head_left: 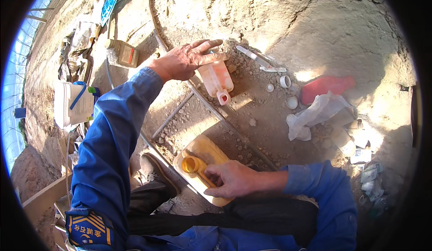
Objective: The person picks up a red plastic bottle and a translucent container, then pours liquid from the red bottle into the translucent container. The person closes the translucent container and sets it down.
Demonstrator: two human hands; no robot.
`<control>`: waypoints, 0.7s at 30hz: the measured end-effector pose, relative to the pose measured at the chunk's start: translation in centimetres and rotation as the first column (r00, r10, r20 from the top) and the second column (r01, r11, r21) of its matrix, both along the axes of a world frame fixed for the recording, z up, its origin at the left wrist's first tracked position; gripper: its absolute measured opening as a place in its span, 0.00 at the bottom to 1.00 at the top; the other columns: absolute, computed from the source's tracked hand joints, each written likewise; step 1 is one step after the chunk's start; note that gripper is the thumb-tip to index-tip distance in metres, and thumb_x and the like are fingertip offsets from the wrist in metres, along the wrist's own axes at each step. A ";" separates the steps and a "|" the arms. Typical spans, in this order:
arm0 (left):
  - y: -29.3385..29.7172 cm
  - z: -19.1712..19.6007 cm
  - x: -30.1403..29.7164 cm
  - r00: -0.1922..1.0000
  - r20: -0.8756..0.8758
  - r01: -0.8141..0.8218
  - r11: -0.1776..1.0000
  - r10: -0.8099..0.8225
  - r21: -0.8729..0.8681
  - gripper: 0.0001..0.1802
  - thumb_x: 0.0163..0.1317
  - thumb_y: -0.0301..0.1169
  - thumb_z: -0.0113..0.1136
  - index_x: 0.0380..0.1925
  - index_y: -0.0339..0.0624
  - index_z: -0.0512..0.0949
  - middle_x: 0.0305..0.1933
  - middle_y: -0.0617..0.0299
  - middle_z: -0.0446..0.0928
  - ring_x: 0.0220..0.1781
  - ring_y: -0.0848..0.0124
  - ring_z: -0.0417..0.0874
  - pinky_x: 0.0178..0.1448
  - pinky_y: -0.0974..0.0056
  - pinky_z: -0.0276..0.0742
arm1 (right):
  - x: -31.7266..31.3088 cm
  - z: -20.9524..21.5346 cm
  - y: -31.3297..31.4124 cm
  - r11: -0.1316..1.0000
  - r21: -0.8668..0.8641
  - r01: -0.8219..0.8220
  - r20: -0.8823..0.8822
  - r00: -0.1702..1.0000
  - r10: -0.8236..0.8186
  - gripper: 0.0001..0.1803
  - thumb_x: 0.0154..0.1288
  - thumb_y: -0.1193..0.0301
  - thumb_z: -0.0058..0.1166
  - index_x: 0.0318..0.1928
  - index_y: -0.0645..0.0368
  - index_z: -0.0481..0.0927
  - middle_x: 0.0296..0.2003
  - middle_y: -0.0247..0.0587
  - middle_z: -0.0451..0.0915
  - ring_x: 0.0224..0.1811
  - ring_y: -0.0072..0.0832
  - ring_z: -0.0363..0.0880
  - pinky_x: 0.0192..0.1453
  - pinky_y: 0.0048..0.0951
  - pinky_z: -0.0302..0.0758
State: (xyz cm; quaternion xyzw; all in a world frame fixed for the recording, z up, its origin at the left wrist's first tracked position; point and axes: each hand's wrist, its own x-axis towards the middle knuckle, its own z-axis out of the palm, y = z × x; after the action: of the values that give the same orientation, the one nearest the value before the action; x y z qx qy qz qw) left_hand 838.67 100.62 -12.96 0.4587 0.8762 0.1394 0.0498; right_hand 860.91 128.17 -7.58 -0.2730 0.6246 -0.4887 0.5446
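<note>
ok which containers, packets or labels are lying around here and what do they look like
Yellow jug: near, under right hand, open mouth.
Pale pink-tinted bottle: under left hand, uncapped.
Red bottle: right, lying flat.
Brown bottle: upper left, red label.
White canister: left, blue handle.
Small white packets: right edge.

Dry, cracked dirt floor [315, 21] strewn with small clods, lit by hard low sunlight casting long shadows; a translucent greenhouse wall [18, 71] curves along the left edge.
</note>
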 end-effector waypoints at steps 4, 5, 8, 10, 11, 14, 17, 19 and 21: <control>0.4 0.2 -0.3 0.983 0.181 -0.020 0.998 0.032 -0.067 0.37 0.63 0.17 0.60 0.71 0.60 0.74 0.80 0.60 0.69 0.74 0.50 0.78 0.75 0.51 0.81 | 0.1 0.6 0.2 0.998 0.063 0.023 0.019 1.000 -0.024 0.28 0.68 0.55 0.74 0.56 0.64 0.82 0.41 0.47 0.90 0.39 0.31 0.91 0.47 0.34 0.87; 0.4 0.2 -0.2 0.997 0.077 -0.018 0.994 0.027 -0.105 0.34 0.65 0.19 0.60 0.70 0.59 0.75 0.77 0.60 0.73 0.70 0.50 0.81 0.75 0.51 0.81 | 0.1 0.7 0.2 0.997 0.074 0.031 0.033 0.999 -0.034 0.27 0.67 0.56 0.74 0.56 0.64 0.82 0.41 0.47 0.90 0.39 0.30 0.91 0.47 0.33 0.87; 0.1 0.1 -0.7 0.997 0.056 0.065 0.991 -0.059 -0.117 0.34 0.65 0.19 0.60 0.70 0.59 0.75 0.76 0.59 0.73 0.68 0.50 0.82 0.74 0.52 0.81 | 0.2 0.7 0.2 0.996 0.087 0.030 0.035 0.999 -0.034 0.26 0.68 0.58 0.74 0.55 0.64 0.83 0.41 0.46 0.90 0.39 0.28 0.91 0.47 0.32 0.87; 0.1 0.1 -0.3 0.998 0.020 0.065 0.993 -0.063 -0.103 0.34 0.64 0.19 0.60 0.70 0.57 0.74 0.75 0.57 0.74 0.67 0.50 0.83 0.73 0.53 0.82 | 0.3 0.6 0.3 0.996 0.085 0.040 0.036 0.998 -0.043 0.25 0.69 0.59 0.74 0.56 0.64 0.83 0.41 0.46 0.90 0.39 0.27 0.90 0.48 0.32 0.87; -0.1 0.1 -0.1 0.998 0.023 0.056 0.994 -0.054 -0.090 0.34 0.63 0.19 0.59 0.70 0.57 0.74 0.75 0.56 0.74 0.66 0.50 0.83 0.73 0.52 0.82 | 0.3 0.6 0.3 0.996 0.080 0.044 0.036 0.998 -0.047 0.25 0.69 0.59 0.74 0.56 0.64 0.83 0.42 0.46 0.91 0.39 0.27 0.90 0.48 0.32 0.87; -1.0 -0.4 0.2 0.999 0.015 0.037 0.999 -0.037 -0.038 0.35 0.63 0.18 0.56 0.70 0.54 0.74 0.73 0.55 0.75 0.64 0.50 0.83 0.72 0.51 0.83 | 0.2 0.7 0.1 0.995 0.098 0.008 0.031 0.999 -0.012 0.25 0.70 0.59 0.73 0.57 0.65 0.83 0.43 0.46 0.90 0.41 0.26 0.90 0.50 0.32 0.87; -0.9 1.1 0.5 0.990 0.111 -0.069 0.987 0.085 -0.145 0.37 0.62 0.16 0.54 0.72 0.54 0.74 0.75 0.54 0.74 0.68 0.53 0.82 0.76 0.49 0.79 | 0.4 0.4 0.3 0.995 0.096 0.026 0.050 0.998 -0.031 0.25 0.70 0.61 0.73 0.58 0.65 0.82 0.45 0.45 0.90 0.44 0.24 0.89 0.51 0.31 0.87; -1.6 -0.2 0.2 0.991 0.096 -0.085 0.990 0.096 -0.111 0.44 0.55 0.15 0.59 0.74 0.57 0.73 0.79 0.55 0.72 0.73 0.52 0.79 0.78 0.51 0.77 | 0.9 -0.2 0.4 0.995 0.067 0.071 0.065 0.995 -0.075 0.24 0.69 0.58 0.73 0.55 0.64 0.82 0.42 0.47 0.90 0.42 0.30 0.91 0.50 0.34 0.86; -1.7 -0.1 0.3 0.994 0.052 -0.088 0.985 0.097 -0.151 0.49 0.53 0.15 0.63 0.78 0.60 0.70 0.83 0.58 0.68 0.77 0.53 0.77 0.81 0.53 0.75 | 0.9 -0.3 0.4 0.995 0.050 0.084 0.066 0.994 -0.087 0.24 0.68 0.57 0.73 0.53 0.63 0.82 0.40 0.48 0.90 0.41 0.33 0.91 0.50 0.35 0.86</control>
State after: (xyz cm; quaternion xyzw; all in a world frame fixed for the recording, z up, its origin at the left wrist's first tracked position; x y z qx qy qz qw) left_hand 838.99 98.87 -13.09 0.4082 0.9026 0.0893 0.1031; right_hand 861.86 128.60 -7.91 -0.2162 0.6282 -0.5054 0.5505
